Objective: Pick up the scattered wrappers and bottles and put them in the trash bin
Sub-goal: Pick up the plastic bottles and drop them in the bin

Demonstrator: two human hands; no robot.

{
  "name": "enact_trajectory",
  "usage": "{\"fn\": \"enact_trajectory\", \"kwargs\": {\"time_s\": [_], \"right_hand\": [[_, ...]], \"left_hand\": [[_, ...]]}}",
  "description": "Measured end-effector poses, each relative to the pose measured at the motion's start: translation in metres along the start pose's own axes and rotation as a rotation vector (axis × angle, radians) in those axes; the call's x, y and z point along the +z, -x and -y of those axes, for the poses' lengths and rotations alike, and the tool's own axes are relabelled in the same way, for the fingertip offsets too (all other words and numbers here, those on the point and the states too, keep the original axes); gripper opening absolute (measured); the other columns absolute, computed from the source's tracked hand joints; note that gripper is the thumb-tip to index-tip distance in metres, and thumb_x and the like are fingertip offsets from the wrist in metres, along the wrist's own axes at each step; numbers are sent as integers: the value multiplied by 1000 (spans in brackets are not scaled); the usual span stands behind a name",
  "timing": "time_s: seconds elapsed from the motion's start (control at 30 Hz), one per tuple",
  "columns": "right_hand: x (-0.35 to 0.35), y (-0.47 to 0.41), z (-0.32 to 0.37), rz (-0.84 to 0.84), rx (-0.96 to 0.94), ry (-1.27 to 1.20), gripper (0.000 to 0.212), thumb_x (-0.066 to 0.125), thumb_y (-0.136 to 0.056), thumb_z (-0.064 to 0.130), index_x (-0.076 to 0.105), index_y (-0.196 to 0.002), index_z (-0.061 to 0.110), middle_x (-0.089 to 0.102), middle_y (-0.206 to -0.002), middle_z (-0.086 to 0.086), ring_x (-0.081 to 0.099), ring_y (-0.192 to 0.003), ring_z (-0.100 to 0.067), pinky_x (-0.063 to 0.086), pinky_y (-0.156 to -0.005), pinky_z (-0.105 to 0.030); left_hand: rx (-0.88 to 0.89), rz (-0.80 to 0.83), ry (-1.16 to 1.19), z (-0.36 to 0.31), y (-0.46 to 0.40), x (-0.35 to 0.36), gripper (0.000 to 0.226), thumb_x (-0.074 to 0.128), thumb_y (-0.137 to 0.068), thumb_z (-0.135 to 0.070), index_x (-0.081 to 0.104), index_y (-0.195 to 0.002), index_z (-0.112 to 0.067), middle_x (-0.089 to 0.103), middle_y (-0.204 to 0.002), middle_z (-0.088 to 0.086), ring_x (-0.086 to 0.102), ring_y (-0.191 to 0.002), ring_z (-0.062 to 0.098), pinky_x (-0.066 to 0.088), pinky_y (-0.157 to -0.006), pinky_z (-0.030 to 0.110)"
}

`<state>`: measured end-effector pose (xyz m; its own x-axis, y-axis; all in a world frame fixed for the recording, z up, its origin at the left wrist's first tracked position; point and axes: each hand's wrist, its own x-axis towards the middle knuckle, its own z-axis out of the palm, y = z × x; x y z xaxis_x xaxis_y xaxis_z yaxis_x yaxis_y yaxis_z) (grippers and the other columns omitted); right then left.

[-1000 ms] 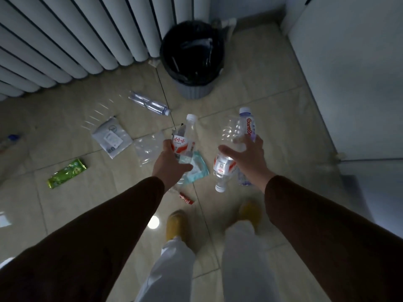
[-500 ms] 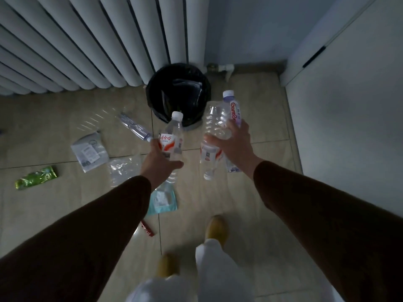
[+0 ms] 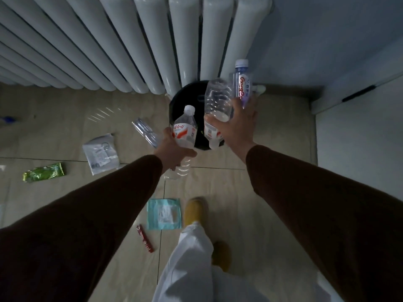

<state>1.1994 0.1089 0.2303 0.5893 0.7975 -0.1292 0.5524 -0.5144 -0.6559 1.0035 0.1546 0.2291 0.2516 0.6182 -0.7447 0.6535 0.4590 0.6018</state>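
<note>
Bottles filled both our hands over the trash bin (image 3: 174, 101). Our left hand (image 3: 172, 149) gripped a red-labelled bottle (image 3: 185, 130); our right hand (image 3: 236, 125) clutched a clear bottle (image 3: 218, 99) and a purple-capped bottle (image 3: 242, 83) together. Left of our left hand lay a crushed bottle (image 3: 145, 132), a white wrapper (image 3: 100, 153) and a green wrapper (image 3: 43, 172); nearer us lay a teal packet (image 3: 164, 213).

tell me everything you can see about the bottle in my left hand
The red-labelled bottle is clear, ribbed plastic with a white cap and a white label bearing red print. It looks empty. Your left hand wraps its middle in a closed grip, holding it roughly upright, cap tilted away from you. It hangs at the near rim of the black trash bin, not yet dropped in. Only your hand touches it.
</note>
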Motion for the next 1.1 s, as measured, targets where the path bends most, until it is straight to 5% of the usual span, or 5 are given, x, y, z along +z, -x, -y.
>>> {"fn": "enact_trajectory", "kwargs": {"time_s": [0.17, 0.4, 0.53, 0.63, 1.1], "right_hand": [[34, -38, 4, -18, -98, 57, 89, 70, -67, 74, 46, -138, 27, 15, -160, -19, 22, -144, -38, 32, -114, -51], [62, -63, -47, 328, -9, -150, 103, 77, -71, 67, 29, -156, 33, -17, -167, -7, -4, -155, -27, 13, -125, -47], [57, -53, -79, 455, 142, -228, 84, 79, -78, 51, 41, -151, 34, -2, -169, 0, 16, -153, -19, 27, -115, -27], [50, -38, -89, 505, 170, -242, 75, 74, -84, 45, 41, -150, 28, 10, -167, -2, 29, -149, -25, 34, -118, -44], [16, 56, -51, 569, -90, 104, 36, 62, -93, 26, 58, -128, 19, 59, -128, -3, 57, -115, -19, 48, -95, -34]], "left_hand": [[-39, 28, 1, -26, -47, -6, 102, 86, -72, -15, 18, -148, -20, 50, -134, 15, 58, -117, 34, 56, -92, 49], [-91, 154, 20, -50, -92, -12, 98, 84, -77, -37, 22, -152, -24, 54, -130, 9, 58, -115, 29, 54, -92, 46], [-119, 201, 120, -41, -97, -1, 68, 75, -87, -27, 38, -144, -25, 60, -133, 5, 62, -107, 19, 50, -72, 30], [-84, 156, 199, -29, -93, 10, 41, 69, -92, -22, 53, -128, -26, 65, -124, -2, 61, -106, 13, 44, -69, 26], [172, -96, -654, 63, 5, -11, 53, 70, -90, -29, 55, -139, -18, 52, -150, 8, 50, -134, 27, 37, -109, 38]]}}
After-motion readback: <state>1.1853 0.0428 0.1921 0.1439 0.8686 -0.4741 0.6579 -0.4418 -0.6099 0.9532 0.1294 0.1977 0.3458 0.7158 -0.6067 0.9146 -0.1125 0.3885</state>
